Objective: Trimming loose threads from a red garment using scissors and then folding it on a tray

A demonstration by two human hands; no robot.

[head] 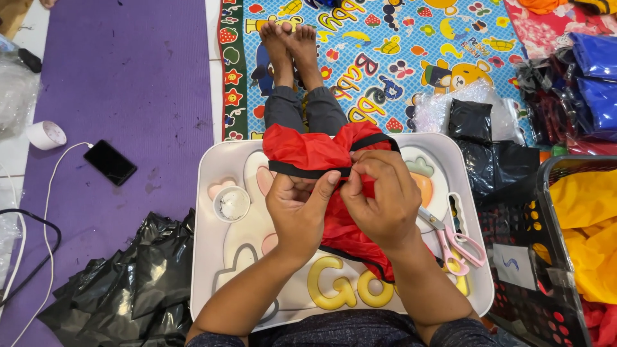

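- Both left hand point(297, 209) and right hand point(379, 198) closed, pinching red cloth point(308, 151) at frame centre, over white tray point(209, 257).
- Cloth's middle hidden behind fingers.
- Pink scissors point(453, 241) partly covered by wrist.

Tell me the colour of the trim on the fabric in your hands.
Black trim on red fabric, pinched by both hands; seen best in the head view.

Dark phone screen point(110, 162) on purple mat — clear-wrapped black packs point(470, 119) right.
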